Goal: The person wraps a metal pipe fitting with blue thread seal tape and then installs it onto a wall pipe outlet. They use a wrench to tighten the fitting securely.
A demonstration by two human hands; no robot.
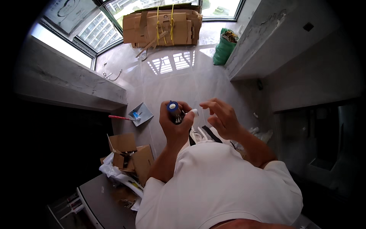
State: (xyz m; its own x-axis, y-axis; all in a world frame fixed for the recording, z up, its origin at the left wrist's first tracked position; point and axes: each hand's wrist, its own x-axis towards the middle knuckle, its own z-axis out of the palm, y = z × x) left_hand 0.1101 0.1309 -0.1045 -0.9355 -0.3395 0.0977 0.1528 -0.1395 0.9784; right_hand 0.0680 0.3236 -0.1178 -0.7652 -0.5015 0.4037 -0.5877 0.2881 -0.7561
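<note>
My left hand [175, 124] is closed around a short metal cylinder with a blue end ring [172, 106] and a whitish centre. Its exact kind I cannot make out. A small white piece [195, 112] sticks out by the left thumb, on the side facing my other hand; whether it belongs to the cylinder is not clear. My right hand [223, 118] hovers just to the right with fingers bent and thumb apart, and nothing shows in it. A small gap separates the fingertips from the white piece. Both hands are in front of my white shirt.
A grey dustpan [144, 114] with a red-handled tool [121, 117] lies on the tiled floor at left. Opened cardboard boxes [143, 160] and plastic wrap stand nearer. Tied flat cardboard [164, 28] leans by the windows, and a filled green sack [223, 51] stands beside the wall.
</note>
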